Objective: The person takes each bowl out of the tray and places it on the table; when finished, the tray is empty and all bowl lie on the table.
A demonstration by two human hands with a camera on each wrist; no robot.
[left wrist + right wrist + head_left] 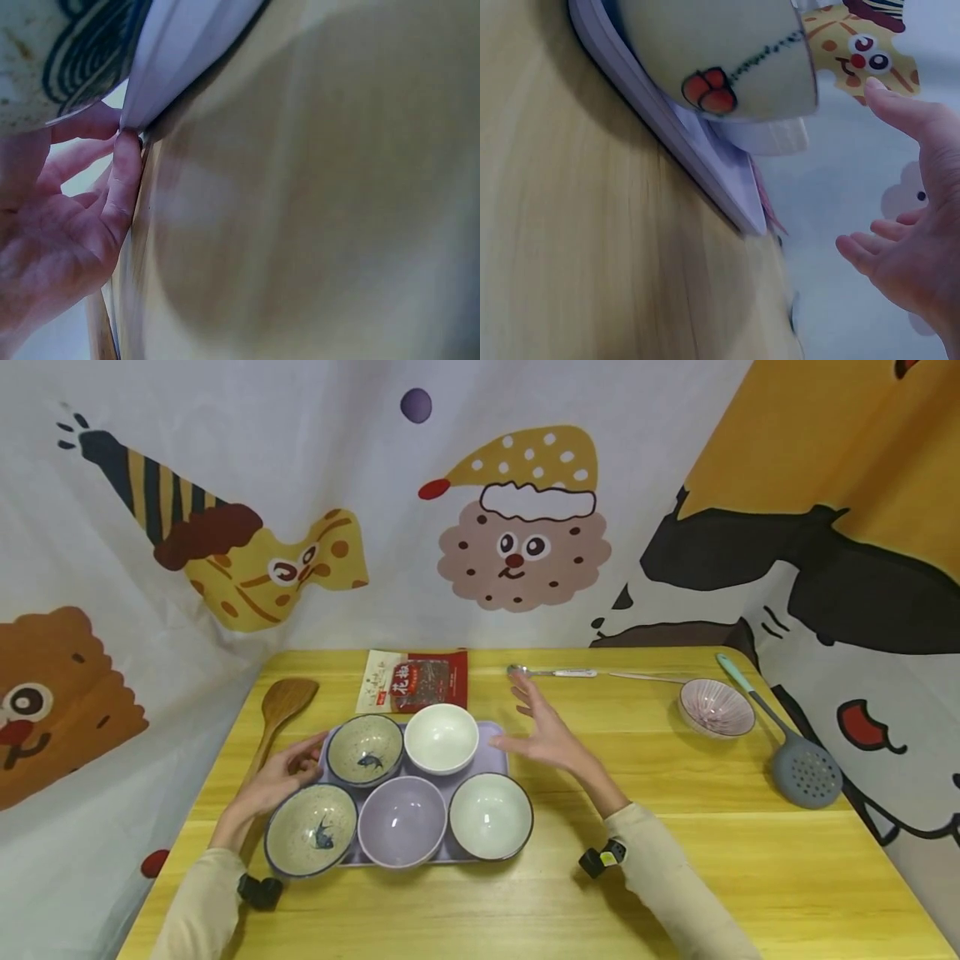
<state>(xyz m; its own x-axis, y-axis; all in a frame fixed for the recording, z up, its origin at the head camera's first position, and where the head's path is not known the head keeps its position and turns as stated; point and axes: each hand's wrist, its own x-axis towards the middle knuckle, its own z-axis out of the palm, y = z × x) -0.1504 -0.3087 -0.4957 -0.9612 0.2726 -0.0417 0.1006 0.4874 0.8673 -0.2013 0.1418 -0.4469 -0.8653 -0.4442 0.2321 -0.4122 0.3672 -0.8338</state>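
Gripping lilac tray: left hand; right hand spread.

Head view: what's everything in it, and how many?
Table: one, yellow, below
Tray: one, purple, on table
Fish bowls: two, beige, tray's left
Whitish bowls: two, white, on tray
Purple bowl: one, purple, tray's front
Striped bowl: one, pink, right
Packet: one, red-white, behind tray
Wooden spoon: one, brown, left
Small spoon: one, silver-white, back
Thin sticks: count unclear, pale, back
Turner: one, grey-green, right
Cartoon cloth: one, multicoloured, behind
Wrist gadgets: two, black, front
Hands: two, beige-sleeved, beside tray
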